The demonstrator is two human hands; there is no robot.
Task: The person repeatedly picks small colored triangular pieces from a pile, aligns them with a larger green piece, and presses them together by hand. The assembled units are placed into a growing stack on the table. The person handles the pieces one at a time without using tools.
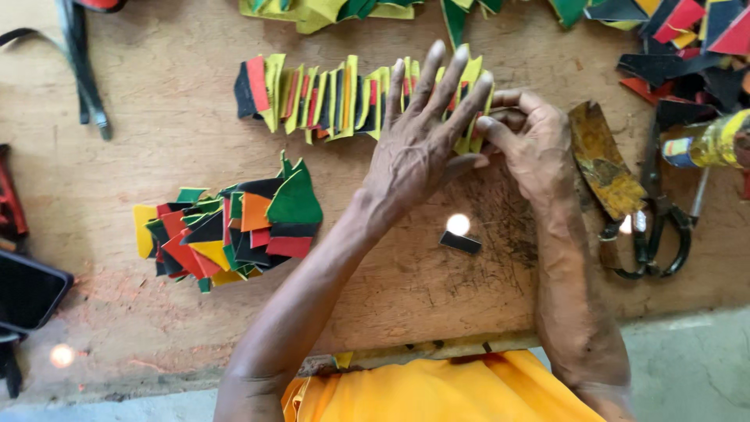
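Two hands met at row's (344,94) right end: left hand (418,144) splayed flat, right hand (527,141) pinching last piece, row running leftwards w/ worktop (156,141) beneath.

A dark phone screen (27,291) (blank, black) lies at the desk's (156,117) left edge; a yellow-labelled can (711,142) lies far right.
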